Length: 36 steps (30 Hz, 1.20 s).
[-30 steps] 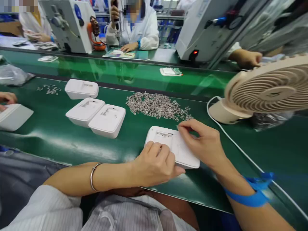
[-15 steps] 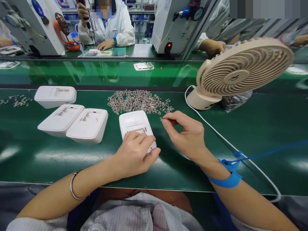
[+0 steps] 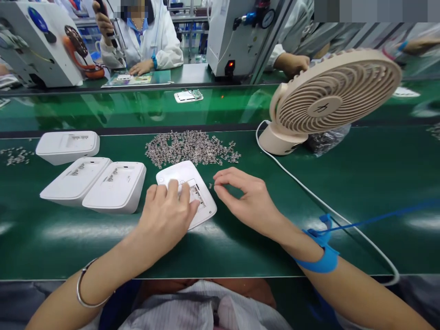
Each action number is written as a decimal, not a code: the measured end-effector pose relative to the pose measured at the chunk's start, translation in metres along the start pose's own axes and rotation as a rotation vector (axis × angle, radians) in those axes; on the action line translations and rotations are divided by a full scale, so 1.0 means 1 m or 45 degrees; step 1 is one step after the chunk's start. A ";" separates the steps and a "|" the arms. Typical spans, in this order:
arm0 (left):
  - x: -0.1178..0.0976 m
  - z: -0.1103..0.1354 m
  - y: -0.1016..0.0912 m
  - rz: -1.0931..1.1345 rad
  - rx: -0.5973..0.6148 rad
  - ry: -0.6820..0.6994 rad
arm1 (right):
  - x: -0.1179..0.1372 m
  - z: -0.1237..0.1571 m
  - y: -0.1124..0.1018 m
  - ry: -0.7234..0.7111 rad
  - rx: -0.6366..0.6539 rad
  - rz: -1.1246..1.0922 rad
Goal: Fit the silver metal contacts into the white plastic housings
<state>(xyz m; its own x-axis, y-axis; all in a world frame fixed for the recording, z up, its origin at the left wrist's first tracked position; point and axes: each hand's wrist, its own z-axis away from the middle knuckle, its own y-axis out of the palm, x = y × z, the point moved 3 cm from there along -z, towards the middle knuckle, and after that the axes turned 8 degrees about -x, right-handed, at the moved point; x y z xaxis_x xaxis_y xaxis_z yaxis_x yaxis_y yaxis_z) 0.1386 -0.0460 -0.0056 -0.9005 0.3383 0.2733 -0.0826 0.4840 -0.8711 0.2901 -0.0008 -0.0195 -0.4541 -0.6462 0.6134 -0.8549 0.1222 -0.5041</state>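
Observation:
A white plastic housing [image 3: 184,169] lies at an angle on the green bench in front of me, its small compartment with metal contacts facing up. My left hand [image 3: 167,213] rests over its left side, fingers curled and thumb beside the compartment, gripping it. Just to the right of the housing, my right hand [image 3: 245,192] pinches a tiny metal contact clip [image 3: 211,185] between thumb and forefinger. Behind the housing spreads a pile of similar small metal clips [image 3: 192,146]. My fingers hide part of the housing.
Three more white housings [image 3: 117,188] stand at the left, near a few loose clips [image 3: 17,156]. A beige fan [image 3: 283,140] with a white cable [image 3: 309,195] stands at the right. Beyond the bench, a green belt carries a white part [image 3: 188,96]; a co-worker's hand [image 3: 141,67] is farther back.
The housing has turned, its lower end swinging right, and my left hand has shifted with it. My right hand has brought the clip down and left, closer to the compartment. The camera view has shifted slightly.

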 end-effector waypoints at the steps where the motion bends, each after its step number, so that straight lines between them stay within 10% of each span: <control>1: -0.005 0.002 -0.002 0.025 -0.018 0.037 | -0.001 0.000 0.001 0.008 0.010 -0.010; 7: -0.001 0.012 -0.012 0.491 0.101 0.271 | -0.004 0.000 0.003 0.109 0.044 -0.053; 13: 0.023 0.016 -0.007 0.261 0.189 0.158 | -0.001 -0.002 -0.002 0.153 -0.016 -0.058; 20: -0.003 0.009 0.000 -0.136 0.016 0.019 | -0.002 0.001 0.003 0.091 -0.046 -0.018; 28: -0.031 0.021 0.005 0.041 -0.132 0.354 | -0.011 0.002 0.016 -0.031 0.113 -0.010; 36: -0.038 0.027 0.004 0.000 -0.204 0.296 | -0.009 0.003 0.019 -0.233 0.174 0.196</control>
<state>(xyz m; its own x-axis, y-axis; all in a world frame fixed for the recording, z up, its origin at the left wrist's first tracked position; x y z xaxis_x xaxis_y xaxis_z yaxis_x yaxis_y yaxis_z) 0.1611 -0.0787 -0.0307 -0.7769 0.5051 0.3759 0.0023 0.5993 -0.8005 0.2787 0.0047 -0.0362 -0.5128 -0.7545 0.4096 -0.7318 0.1347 -0.6681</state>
